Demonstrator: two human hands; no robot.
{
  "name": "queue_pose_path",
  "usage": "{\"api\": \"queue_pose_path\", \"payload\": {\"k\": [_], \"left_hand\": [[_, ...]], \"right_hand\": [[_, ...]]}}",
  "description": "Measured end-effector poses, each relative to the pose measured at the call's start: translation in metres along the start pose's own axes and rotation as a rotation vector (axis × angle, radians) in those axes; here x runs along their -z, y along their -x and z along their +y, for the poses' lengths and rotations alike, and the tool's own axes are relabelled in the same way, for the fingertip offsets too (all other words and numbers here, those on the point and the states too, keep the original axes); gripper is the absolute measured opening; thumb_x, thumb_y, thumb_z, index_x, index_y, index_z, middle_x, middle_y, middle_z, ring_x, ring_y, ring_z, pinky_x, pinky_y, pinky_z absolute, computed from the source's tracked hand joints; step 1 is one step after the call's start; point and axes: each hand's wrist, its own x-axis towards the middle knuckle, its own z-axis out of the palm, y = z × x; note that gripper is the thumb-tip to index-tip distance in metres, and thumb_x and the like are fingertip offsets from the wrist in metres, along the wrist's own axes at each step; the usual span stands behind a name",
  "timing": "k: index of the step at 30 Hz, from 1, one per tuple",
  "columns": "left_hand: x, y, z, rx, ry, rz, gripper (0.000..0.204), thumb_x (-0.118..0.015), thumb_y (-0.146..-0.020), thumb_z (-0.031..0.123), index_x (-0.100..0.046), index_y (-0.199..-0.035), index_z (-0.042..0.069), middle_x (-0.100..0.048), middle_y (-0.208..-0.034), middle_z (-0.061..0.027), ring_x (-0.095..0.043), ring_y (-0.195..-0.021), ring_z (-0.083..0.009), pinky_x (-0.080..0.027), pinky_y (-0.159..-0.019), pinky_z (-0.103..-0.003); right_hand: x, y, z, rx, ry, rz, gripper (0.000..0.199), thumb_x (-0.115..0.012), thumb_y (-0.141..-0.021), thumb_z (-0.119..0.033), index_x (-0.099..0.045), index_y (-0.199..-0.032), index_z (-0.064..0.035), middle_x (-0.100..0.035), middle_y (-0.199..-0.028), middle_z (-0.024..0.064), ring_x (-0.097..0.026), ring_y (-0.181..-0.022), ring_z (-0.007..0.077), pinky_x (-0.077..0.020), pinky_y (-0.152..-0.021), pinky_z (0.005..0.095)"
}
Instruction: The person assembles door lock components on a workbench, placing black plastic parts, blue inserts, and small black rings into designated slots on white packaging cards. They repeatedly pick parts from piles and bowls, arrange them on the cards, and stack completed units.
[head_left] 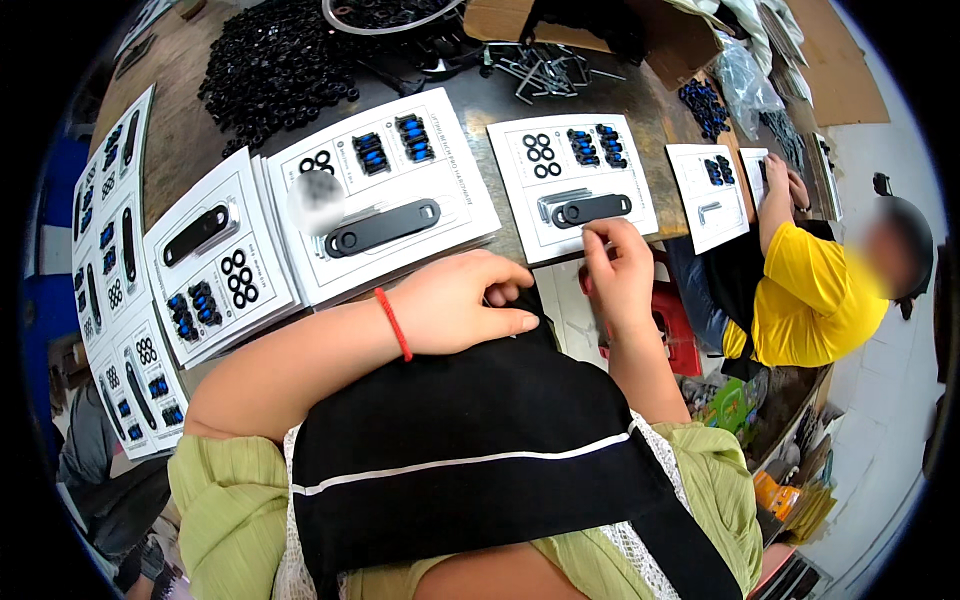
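Observation:
My left hand (465, 305), a red cord at its wrist, rests against my black apron (450, 420) by the table edge. Its thumb is stretched out, its fingers are loosely bent, and nothing shows in it. My right hand (622, 268) has its fingers drawn together at the near edge of a white card (515, 195); anything between the fingertips is hidden. On that card lie a black bar with rounded ends (600, 207), metal hex keys (552, 202), black rings (541, 155) and black bolts with blue bands (583, 147). A larger card stack (465, 190) lies to its left.
More filled cards (160, 262) cover the left side. Behind are a heap of small black parts (270, 75), loose hex keys (545, 72) and a cardboard box (680, 45). A person in yellow (810, 300) works at the right, beyond another card (700, 230). Something red (678, 330) stands below the table edge.

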Motion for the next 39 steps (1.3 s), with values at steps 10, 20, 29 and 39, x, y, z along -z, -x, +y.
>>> {"api": "queue_pose_path", "payload": {"k": [10, 20, 29, 39], "left_hand": [[-0.04, -0.047, -0.018, 0.256, 0.272, -0.048, 0.076, -0.064, -0.086, 0.046, -0.043, -0.137, -0.006, -0.049, -0.137, -0.0225, -0.047, -0.129, -0.0293, -0.038, -0.105, -0.035], [-0.068, -0.128, -0.006, 0.542, 1.093, -0.138, 0.06, -0.067, -0.087, 0.036, -0.047, -0.135, 0.004, -0.045, -0.133, -0.0223, -0.048, -0.122, -0.0273, -0.04, -0.104, -0.036], [-0.078, -0.126, -0.015, 0.522, 1.189, -0.046, 0.05, -0.064, -0.089, 0.034, -0.05, -0.127, 0.005, -0.052, -0.123, -0.0145, -0.052, -0.113, -0.0221, -0.041, -0.098, -0.037], [-0.076, -0.118, -0.016, 0.498, 1.329, -0.041, 0.043, -0.065, -0.088, 0.028, -0.051, -0.121, 0.004, -0.054, -0.121, -0.0153, -0.054, -0.112, -0.0227, -0.044, -0.096, -0.037]], "right_hand": [[0.036, -0.074, 0.099, 0.048, 0.267, 0.07, 0.033, -0.054, -0.09, -0.014, -0.058, -0.118, 0.0041, -0.06, -0.118, 0.0239, -0.055, -0.113, 0.0385, -0.0417, -0.099, 0.0424], [0.002, -0.162, 0.101, 0.276, 0.17, -0.132, 0.042, -0.052, -0.095, -0.032, -0.061, -0.118, 0.0015, -0.061, -0.121, 0.0209, -0.056, -0.114, 0.0375, -0.0431, -0.098, 0.0411], [0.011, -0.143, 0.113, 0.296, 0.314, -0.012, 0.035, -0.056, -0.093, -0.03, -0.064, -0.11, -0.0011, -0.064, -0.114, 0.0181, -0.058, -0.108, 0.0371, -0.045, -0.092, 0.0431], [0.04, -0.089, 0.107, 0.004, 0.523, 0.085, 0.038, -0.056, -0.092, -0.032, -0.064, -0.107, 0.0019, -0.064, -0.11, 0.0185, -0.059, -0.102, 0.0384, -0.0447, -0.09, 0.0443]]}}
